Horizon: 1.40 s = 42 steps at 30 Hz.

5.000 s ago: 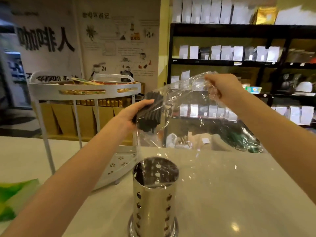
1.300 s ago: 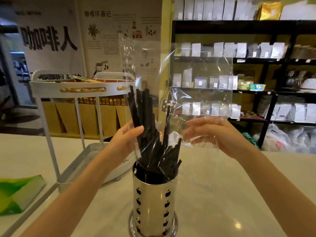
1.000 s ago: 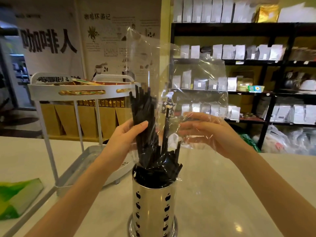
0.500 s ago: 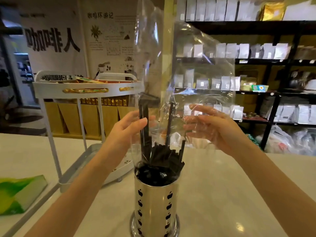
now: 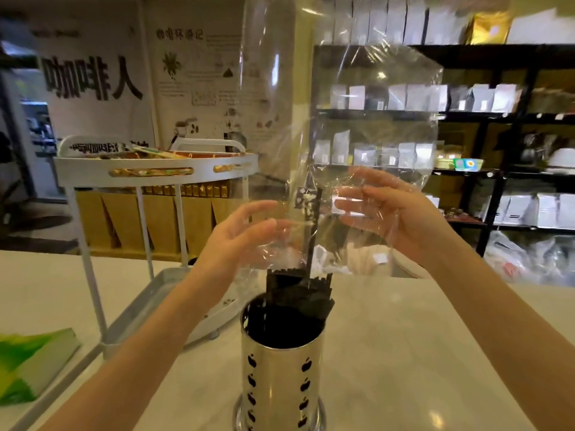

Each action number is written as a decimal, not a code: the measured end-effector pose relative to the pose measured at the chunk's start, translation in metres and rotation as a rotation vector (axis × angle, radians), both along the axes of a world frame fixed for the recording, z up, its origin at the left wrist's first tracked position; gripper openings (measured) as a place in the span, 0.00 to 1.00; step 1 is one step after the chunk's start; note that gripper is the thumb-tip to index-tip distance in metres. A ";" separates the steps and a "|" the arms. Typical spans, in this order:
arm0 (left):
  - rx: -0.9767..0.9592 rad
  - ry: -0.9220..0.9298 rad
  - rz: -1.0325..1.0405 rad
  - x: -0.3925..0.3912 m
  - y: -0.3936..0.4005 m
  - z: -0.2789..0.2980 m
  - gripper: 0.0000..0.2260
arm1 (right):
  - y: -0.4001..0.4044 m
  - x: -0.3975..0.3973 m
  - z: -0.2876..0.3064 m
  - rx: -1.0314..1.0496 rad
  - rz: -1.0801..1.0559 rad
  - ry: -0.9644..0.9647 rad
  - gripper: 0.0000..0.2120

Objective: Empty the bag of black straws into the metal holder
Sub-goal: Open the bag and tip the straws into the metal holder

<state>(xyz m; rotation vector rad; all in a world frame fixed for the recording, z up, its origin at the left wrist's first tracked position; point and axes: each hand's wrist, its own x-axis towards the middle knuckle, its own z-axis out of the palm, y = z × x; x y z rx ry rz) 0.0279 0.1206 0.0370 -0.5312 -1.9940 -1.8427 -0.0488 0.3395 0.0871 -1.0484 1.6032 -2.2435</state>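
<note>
A perforated metal holder (image 5: 281, 377) stands on the white counter near the front, packed with black straws (image 5: 295, 295) whose tops stick out of its rim. One straw (image 5: 312, 231) still stands tall above the rest. The clear plastic bag (image 5: 373, 119) rises upright over the holder with its mouth down; apart from that one straw it looks hollow. My left hand (image 5: 239, 241) is at the bag's left side with fingers spread, only brushing the film. My right hand (image 5: 392, 213) holds the bag's right side, with the film wrapped over its fingers.
A white two-tier rack (image 5: 155, 169) stands left of the holder, its lower tray (image 5: 149, 293) close to my left forearm. A green packet (image 5: 31, 365) lies at the counter's left edge. Black shelves (image 5: 485, 119) with white pouches fill the background behind the counter (image 5: 420, 337).
The bag has gone higher and the straws have slid down into the holder. My left hand let go of the straw bundle and opened. Only one straw remains standing tall.
</note>
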 end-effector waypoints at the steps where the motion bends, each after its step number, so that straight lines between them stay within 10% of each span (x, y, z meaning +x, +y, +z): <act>1: 0.022 0.010 0.009 -0.001 -0.001 0.003 0.23 | 0.001 -0.001 0.001 0.009 -0.009 0.006 0.13; 16: 0.090 0.133 0.097 0.003 0.000 0.035 0.14 | 0.014 -0.001 0.015 0.055 -0.068 0.118 0.12; 28: 0.141 0.110 0.075 0.005 -0.011 0.036 0.25 | 0.006 0.001 0.030 -0.087 -0.023 0.116 0.12; 42: -0.033 0.355 0.265 -0.032 0.040 0.087 0.05 | 0.066 -0.016 0.088 -0.129 -0.319 0.210 0.10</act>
